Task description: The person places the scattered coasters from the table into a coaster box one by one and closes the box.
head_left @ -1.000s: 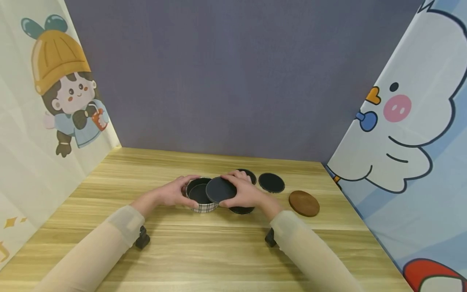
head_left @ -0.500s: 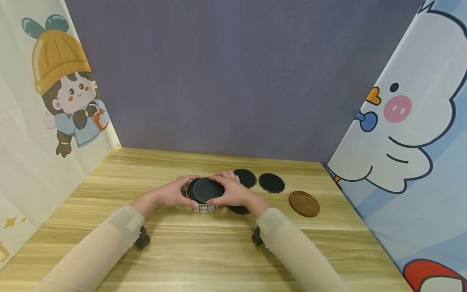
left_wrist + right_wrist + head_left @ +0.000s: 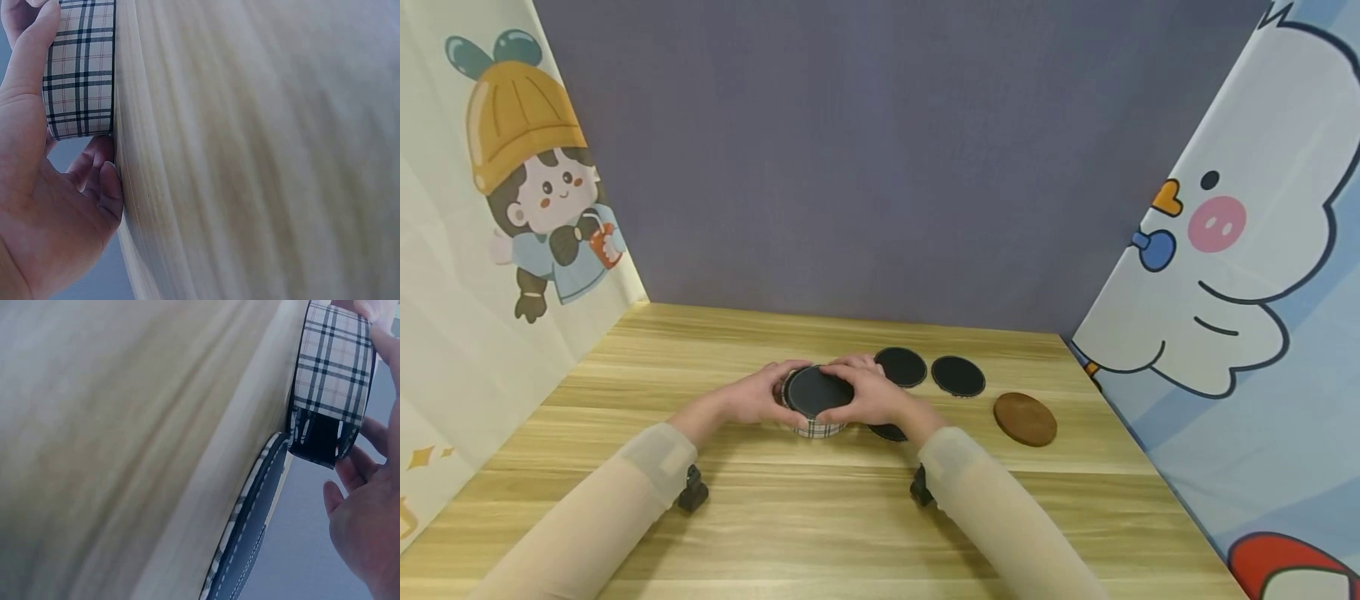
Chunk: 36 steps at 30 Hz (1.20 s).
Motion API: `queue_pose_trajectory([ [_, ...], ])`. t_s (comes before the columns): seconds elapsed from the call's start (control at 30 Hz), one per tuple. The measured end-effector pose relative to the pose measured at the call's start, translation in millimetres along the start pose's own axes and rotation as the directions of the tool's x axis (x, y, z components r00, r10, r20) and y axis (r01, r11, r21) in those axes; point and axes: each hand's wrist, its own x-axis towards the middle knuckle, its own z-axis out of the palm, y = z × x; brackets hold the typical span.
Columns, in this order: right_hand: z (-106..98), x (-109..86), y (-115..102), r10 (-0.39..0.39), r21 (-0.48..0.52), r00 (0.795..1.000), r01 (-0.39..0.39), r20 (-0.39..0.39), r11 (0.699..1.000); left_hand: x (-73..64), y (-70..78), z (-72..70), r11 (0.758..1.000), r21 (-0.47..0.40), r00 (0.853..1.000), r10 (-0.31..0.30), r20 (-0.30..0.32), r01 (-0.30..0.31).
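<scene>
A round holder (image 3: 817,429) with a plaid side stands on the table, and my left hand (image 3: 758,397) grips it from the left. Over its top lies a round black coaster (image 3: 816,390), which my right hand (image 3: 874,395) holds by the right edge between thumb and fingers. Both wrist views show the plaid wall up close; a dark cut-out (image 3: 325,439) opens in the side facing the right wrist. How far down inside the holder the coaster sits is hidden.
Two black coasters lie behind and right of the holder, a left one (image 3: 901,367) and a right one (image 3: 958,377). Another black coaster (image 3: 889,432) is partly covered by my right wrist. Farther right lies a brown round disc (image 3: 1026,418). A grey wall (image 3: 850,167) rises behind the table.
My right hand has carried the black coaster leftward, from the holder's right side to over its opening, and laid it flatter. My left hand has stayed on the holder.
</scene>
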Motion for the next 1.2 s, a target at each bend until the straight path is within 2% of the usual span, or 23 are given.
queue_pose_trajectory([
  [0.27,-0.8,1.8,-1.0,0.021,-0.013,0.999,-0.020,0.024,1.000,-1.1,-0.9,-1.5,1.000,-0.021,1.000,0.000,0.008,0.000],
  [0.63,1.2,1.6,-0.8,0.043,-0.009,0.998,-0.042,0.045,0.999,-1.4,-3.6,-1.6,1.000,0.011,1.000,0.015,0.009,-0.015],
  [0.97,0.3,0.1,-1.0,0.056,-0.021,0.997,-0.055,0.052,0.998,0.4,-1.8,-0.1,1.000,-0.017,1.000,0.015,0.002,-0.015],
  [1.2,1.5,-2.1,1.1,0.054,-0.031,0.997,-0.053,0.048,0.998,1.6,-0.8,0.0,1.000,-0.009,1.000,-0.001,0.000,0.001],
])
